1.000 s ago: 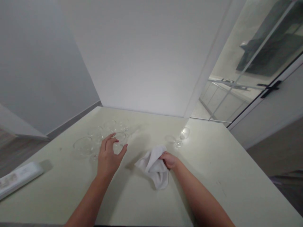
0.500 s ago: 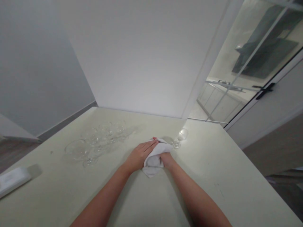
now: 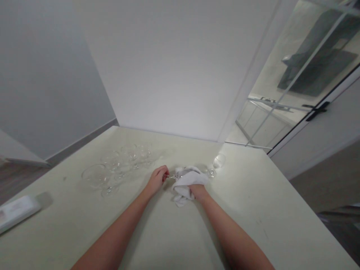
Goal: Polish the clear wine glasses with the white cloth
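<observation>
Gripping a stemmed glass between both hands over a pale table.

Item 1, left hand: fingers curled shut, pinching the glass at its stem or foot end, which keeps the piece from turning and leaves the bowl free for the cloth. The exact part pinched is too small and too clear to tell.

Item 2, right hand: closed around a white cloth, which is bunched over the bowl of the glass. The wrap puts fabric, not skin, against the glass. The bowl is mostly hidden; only a glint shows above the cloth.

Item 3, the glass: held lying roughly sideways between the two hands, at the table's middle, just above or on the surface; which of the two cannot be told.

Item 4, cluster of clear glasses: several, standing close together on the left part of the table, near the left hand but apart from it.

Item 5, single small stemmed glass: alone on the far right side, just beyond the cloth, kept separate from the cluster.

Item 6, white flat box: at the left edge, well apart from everything.
</observation>
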The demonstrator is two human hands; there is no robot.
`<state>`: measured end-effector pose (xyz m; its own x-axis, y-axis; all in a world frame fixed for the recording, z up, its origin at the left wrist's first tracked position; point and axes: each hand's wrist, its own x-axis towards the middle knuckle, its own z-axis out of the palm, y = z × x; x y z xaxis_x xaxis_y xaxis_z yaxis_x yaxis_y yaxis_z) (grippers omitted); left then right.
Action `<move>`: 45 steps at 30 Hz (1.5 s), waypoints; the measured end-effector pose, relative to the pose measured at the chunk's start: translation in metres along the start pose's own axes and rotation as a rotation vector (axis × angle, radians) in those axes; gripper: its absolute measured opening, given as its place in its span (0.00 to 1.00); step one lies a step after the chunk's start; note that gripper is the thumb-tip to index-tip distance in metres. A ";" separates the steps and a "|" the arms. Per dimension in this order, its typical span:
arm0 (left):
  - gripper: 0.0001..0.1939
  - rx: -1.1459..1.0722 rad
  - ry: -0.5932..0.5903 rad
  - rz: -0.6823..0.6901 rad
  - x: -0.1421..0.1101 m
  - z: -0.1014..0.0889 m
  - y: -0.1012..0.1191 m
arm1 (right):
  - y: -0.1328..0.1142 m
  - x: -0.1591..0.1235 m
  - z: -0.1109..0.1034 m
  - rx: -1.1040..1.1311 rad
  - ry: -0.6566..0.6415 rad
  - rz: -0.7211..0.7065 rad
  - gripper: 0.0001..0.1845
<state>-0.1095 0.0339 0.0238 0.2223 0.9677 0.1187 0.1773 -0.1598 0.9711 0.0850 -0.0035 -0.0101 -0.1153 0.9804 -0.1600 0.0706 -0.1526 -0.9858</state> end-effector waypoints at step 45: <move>0.27 -0.130 0.056 -0.150 0.004 0.004 0.001 | -0.014 -0.014 0.009 -0.060 0.104 -0.379 0.31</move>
<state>-0.1046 0.0373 0.0244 0.1488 0.9886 -0.0214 0.0784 0.0098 0.9969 0.0768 -0.0158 0.0055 -0.0435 0.9737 0.2237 0.1003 0.2271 -0.9687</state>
